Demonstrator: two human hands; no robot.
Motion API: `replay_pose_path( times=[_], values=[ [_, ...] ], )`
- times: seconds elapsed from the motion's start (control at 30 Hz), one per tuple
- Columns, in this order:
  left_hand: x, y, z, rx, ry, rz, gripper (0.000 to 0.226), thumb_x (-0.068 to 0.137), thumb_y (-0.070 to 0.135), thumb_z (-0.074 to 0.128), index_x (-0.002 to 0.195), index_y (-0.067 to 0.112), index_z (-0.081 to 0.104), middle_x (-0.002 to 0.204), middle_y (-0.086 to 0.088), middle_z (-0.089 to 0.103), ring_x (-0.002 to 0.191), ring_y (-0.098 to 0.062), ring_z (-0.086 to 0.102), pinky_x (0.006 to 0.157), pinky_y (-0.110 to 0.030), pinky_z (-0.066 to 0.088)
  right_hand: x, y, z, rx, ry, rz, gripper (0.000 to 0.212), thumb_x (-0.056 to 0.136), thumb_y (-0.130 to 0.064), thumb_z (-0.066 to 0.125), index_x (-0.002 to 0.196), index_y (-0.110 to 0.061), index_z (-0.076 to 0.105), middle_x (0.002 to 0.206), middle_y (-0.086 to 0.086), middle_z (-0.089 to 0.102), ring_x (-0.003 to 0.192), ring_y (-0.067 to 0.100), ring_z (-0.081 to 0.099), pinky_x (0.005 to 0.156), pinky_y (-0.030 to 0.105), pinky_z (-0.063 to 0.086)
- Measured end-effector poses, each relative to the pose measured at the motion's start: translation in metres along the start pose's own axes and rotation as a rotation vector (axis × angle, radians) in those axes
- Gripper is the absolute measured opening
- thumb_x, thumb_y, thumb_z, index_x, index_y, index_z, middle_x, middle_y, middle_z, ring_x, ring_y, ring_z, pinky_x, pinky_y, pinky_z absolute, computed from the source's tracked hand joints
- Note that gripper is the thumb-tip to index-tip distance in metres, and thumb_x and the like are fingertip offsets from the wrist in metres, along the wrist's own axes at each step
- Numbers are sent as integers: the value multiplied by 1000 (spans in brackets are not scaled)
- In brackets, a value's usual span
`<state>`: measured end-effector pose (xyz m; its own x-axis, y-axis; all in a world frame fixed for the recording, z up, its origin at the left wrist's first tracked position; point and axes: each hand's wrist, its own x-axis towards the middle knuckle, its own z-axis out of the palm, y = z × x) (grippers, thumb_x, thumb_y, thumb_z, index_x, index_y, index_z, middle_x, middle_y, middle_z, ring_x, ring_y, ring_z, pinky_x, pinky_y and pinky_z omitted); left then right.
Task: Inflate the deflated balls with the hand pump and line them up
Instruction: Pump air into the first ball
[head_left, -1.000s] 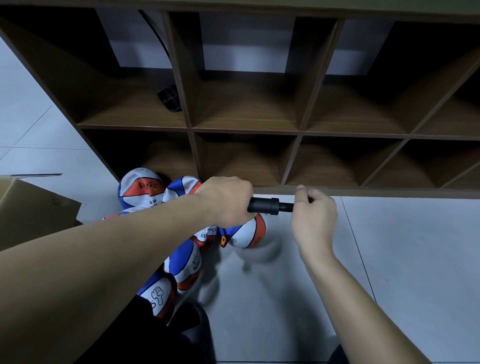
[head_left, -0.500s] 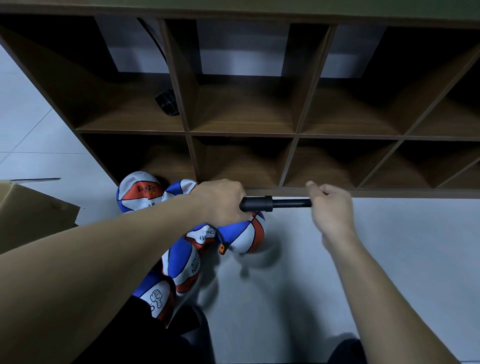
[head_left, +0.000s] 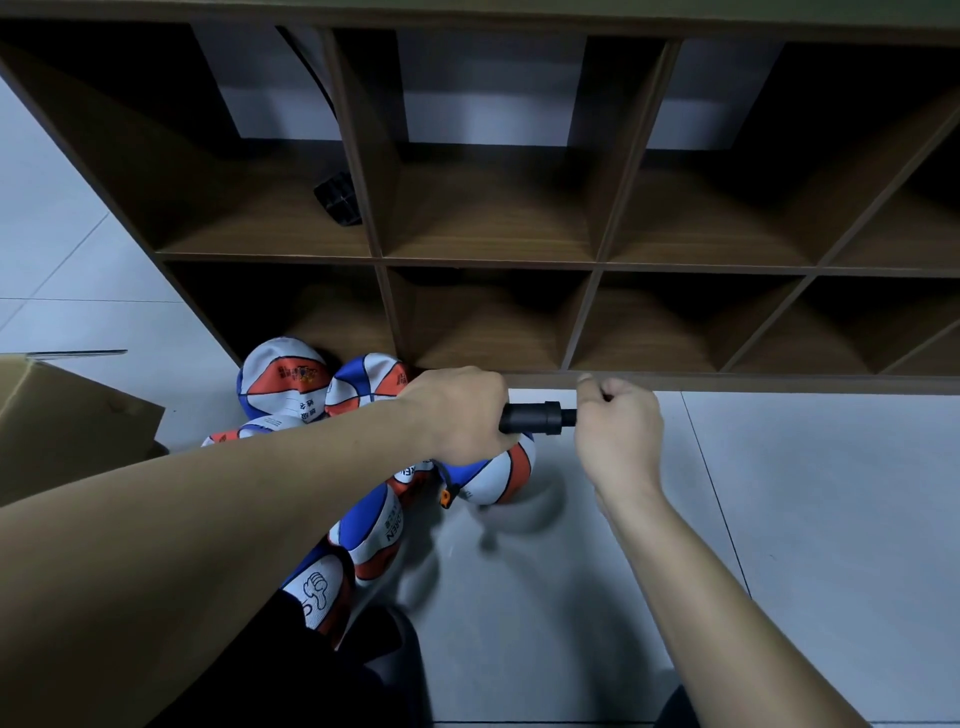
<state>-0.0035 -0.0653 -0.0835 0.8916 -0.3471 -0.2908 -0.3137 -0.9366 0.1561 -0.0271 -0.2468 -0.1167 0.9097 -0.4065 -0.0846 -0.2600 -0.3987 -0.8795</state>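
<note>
My left hand (head_left: 460, 413) grips the barrel of a black hand pump (head_left: 537, 417) held level above the floor. My right hand (head_left: 621, 434) is curled round the pump's handle, which is pushed in close to the barrel and hidden in my fist. Under the pump hangs a blue, white and orange ball (head_left: 493, 475), partly round, with an orange valve piece beside it. Several limp balls of the same colours (head_left: 283, 382) lie heaped on the floor to the left, some under my left forearm.
A brown wooden cubby shelf (head_left: 493, 260) stands right behind the pump, a small black object (head_left: 337, 200) in its upper left cell. A cardboard box (head_left: 67, 421) sits at the left. Grey tiled floor (head_left: 805, 519) spreads to the right.
My right hand has pushed the handle back in toward the barrel after drawing it out half a second ago. My left hand and the barrel stayed put.
</note>
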Motion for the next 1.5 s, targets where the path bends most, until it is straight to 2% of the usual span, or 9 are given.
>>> replay_pose_path(
  times=[0.17,0.33,0.4,0.53,0.67,0.87,1.2,1.37,1.5],
  values=[
    [3,4,-5,14,1,33,40,94,53,62,70,22,57,64,3,60,61,-21,59,55,-32,44,-6,-6,4,47,-57,31,56,107,-31,61,60,-18,32,42,-11,29,48,14,29,50,32,26],
    [6,0,-14,-31,-15,47,41,93,58,66,76,21,64,66,2,64,66,-20,63,56,-31,43,11,-5,-11,83,-62,35,51,101,-38,69,67,-6,48,48,-10,33,51,15,30,55,33,27],
    [5,-11,-18,-22,-9,26,41,93,57,67,73,22,61,64,4,61,63,-18,61,55,-30,43,25,1,-27,83,-5,53,53,97,-38,71,67,-5,44,55,-3,31,57,21,29,59,36,26],
    [5,-28,-22,-27,-14,11,40,95,55,67,71,24,58,63,5,60,62,-18,60,58,-33,48,39,10,-52,133,55,124,57,99,-29,70,61,-20,28,64,4,24,65,25,24,63,40,23],
    [4,-14,-17,46,56,28,34,97,52,64,74,28,57,68,6,62,63,-16,61,55,-30,43,22,9,-34,111,121,57,54,101,-27,64,62,-20,27,52,-9,20,60,22,22,60,37,22],
    [5,1,-17,61,127,52,36,98,54,62,74,27,57,68,6,61,62,-18,59,54,-30,40,4,-7,-13,105,144,-32,52,104,-33,61,62,-15,36,44,-8,30,53,19,28,54,36,25],
    [4,1,-13,-12,38,79,38,95,54,67,73,24,61,63,5,60,58,-15,57,54,-30,42,-2,-8,-5,68,-17,-48,53,104,-40,64,63,-15,42,46,-10,35,53,17,33,55,33,29],
    [6,-29,-25,-44,-10,47,40,93,55,70,73,22,62,62,3,61,59,-17,58,57,-33,46,33,7,-42,88,51,44,58,98,-38,70,54,-16,39,52,-5,28,58,23,30,60,37,27],
    [9,-33,-24,-6,-29,42,37,95,53,70,74,24,60,65,4,61,60,-17,58,58,-33,47,34,13,-46,118,109,81,55,101,-33,66,61,-18,32,57,-2,24,61,23,26,62,38,25]
  ],
)
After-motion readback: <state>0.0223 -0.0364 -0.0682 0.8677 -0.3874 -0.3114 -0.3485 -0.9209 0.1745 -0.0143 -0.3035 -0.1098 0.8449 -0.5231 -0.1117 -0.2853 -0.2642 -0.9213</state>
